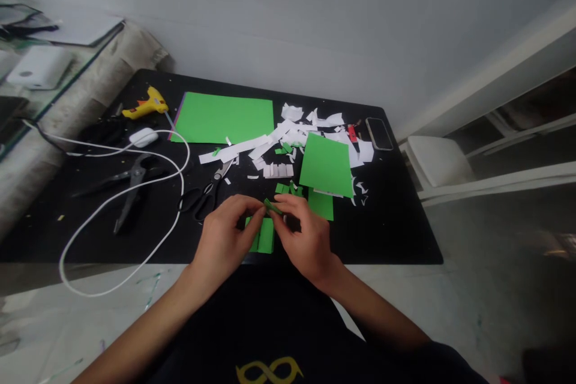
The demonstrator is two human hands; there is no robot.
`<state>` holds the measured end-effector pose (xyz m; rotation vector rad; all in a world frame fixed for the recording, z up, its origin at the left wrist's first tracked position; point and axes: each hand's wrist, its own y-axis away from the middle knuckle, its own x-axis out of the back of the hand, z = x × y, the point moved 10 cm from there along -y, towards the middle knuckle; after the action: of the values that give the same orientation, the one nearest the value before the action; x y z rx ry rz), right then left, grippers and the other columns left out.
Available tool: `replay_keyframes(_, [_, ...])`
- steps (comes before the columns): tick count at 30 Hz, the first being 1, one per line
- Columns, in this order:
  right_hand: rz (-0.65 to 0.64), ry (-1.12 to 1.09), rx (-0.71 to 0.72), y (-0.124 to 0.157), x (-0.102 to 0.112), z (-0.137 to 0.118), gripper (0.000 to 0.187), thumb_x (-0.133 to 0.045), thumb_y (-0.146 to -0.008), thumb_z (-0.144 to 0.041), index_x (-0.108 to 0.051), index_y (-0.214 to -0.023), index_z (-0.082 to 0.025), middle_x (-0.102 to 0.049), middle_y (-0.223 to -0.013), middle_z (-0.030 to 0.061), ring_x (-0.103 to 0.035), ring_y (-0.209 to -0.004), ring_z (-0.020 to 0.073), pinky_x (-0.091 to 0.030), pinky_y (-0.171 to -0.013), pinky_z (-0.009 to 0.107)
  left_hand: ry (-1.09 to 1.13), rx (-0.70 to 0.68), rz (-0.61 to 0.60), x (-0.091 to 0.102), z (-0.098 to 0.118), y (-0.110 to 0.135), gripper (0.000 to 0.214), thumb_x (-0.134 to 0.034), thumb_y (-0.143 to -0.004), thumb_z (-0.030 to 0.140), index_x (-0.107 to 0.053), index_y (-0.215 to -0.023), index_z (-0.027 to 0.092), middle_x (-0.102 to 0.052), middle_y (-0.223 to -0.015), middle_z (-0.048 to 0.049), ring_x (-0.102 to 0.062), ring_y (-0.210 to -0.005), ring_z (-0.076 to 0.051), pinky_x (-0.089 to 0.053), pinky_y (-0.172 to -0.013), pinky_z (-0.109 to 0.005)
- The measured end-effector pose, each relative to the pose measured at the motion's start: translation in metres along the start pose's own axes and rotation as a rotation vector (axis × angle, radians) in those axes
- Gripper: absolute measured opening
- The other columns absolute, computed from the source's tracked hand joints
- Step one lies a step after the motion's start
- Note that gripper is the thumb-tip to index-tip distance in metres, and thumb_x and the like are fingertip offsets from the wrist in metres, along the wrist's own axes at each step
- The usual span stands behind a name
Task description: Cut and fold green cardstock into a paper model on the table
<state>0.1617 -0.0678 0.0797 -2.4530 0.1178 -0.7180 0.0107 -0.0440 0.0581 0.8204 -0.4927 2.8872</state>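
Between my two hands is a small folded piece of green paper (272, 207). My left hand (231, 227) pinches its left end, and my right hand (306, 236) grips its other end with thumb and fingers. Just below, a larger folded green piece (266, 236) lies at the table's front edge, partly covered by my left hand. Behind my fingers are small green strips (288, 189) and a pleated white paper piece (278, 171). A green sheet (327, 165) rests right of them, overlapping another green piece (320, 205).
Black-handled scissors (207, 195) lie left of my hands. White paper scraps (288, 132) spread behind, near a large green sheet (225, 118). A yellow glue gun (147, 104), black pliers-like tool (135, 183) and looping white cable (182, 192) occupy the left; a phone (379, 134) the right.
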Motion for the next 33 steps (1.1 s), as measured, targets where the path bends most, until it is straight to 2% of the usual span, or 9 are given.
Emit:
replay_keyframes(8, [-0.06,0.093,0.107,0.005,-0.008,-0.01,0.032,-0.061,-0.104,-0.01,-0.061,-0.133,-0.021,-0.081,-0.111,0.0074,-0.081,-0.102,0.0193,-0.068,-0.093,0.032,-0.05,0.013,-0.008,0.002,0.0,0.001,0.01,-0.064,-0.096,0.021,-0.071,-0.09,0.022,-0.075,-0.088,-0.0008,-0.069,-0.08,-0.017,-0.051,-0.071,-0.03])
replay_keyframes(12, [-0.067,0.07,0.109,0.006,-0.011,-0.009,0.031,-0.061,-0.103,-0.009,-0.061,-0.133,-0.02,-0.081,-0.111,0.0077,-0.081,-0.101,0.0189,-0.068,-0.093,0.031,-0.032,0.04,0.015,0.003,-0.001,-0.001,0.01,-0.064,-0.093,0.021,-0.07,-0.084,0.021,-0.072,-0.082,-0.0002,-0.066,-0.075,-0.016,-0.05,-0.069,-0.029])
replay_keyframes(16, [-0.041,-0.004,0.022,0.003,-0.008,-0.004,0.03,-0.067,-0.1,-0.01,-0.063,-0.127,-0.023,-0.081,-0.114,0.0069,-0.081,-0.102,0.0199,-0.068,-0.093,0.033,0.028,0.093,0.047,0.006,-0.005,-0.002,0.008,-0.065,-0.089,0.021,-0.07,-0.082,0.021,-0.072,-0.08,-0.0002,-0.067,-0.074,-0.016,-0.051,-0.069,-0.028])
replay_keyframes(21, [-0.035,-0.121,-0.151,0.001,-0.007,0.009,0.03,-0.073,-0.096,-0.014,-0.064,-0.122,-0.024,-0.083,-0.104,0.0039,-0.082,-0.086,0.0181,-0.07,-0.081,0.031,0.114,0.144,0.052,0.007,-0.007,-0.003,0.009,-0.067,-0.087,0.023,-0.071,-0.08,0.021,-0.072,-0.077,-0.0001,-0.064,-0.072,-0.015,-0.051,-0.067,-0.027])
replay_keyframes(28, [-0.036,-0.2,-0.256,0.0,-0.007,0.019,0.028,-0.076,-0.093,-0.016,-0.066,-0.119,-0.024,-0.083,-0.098,0.0029,-0.081,-0.079,0.0175,-0.067,-0.074,0.029,0.199,0.239,0.024,0.005,-0.015,-0.004,0.011,-0.069,-0.086,0.027,-0.074,-0.079,0.021,-0.069,-0.072,0.0009,-0.061,-0.068,-0.014,-0.048,-0.061,-0.025])
replay_keyframes(33, [-0.02,-0.249,-0.305,0.002,-0.007,0.025,0.027,-0.078,-0.091,-0.02,-0.067,-0.116,-0.023,-0.083,-0.093,0.0028,-0.081,-0.079,0.0188,-0.067,-0.071,0.03,0.226,0.248,0.018,0.004,-0.016,-0.004,0.01,-0.069,-0.086,0.027,-0.075,-0.08,0.021,-0.068,-0.072,0.001,-0.059,-0.067,-0.014,-0.047,-0.061,-0.025])
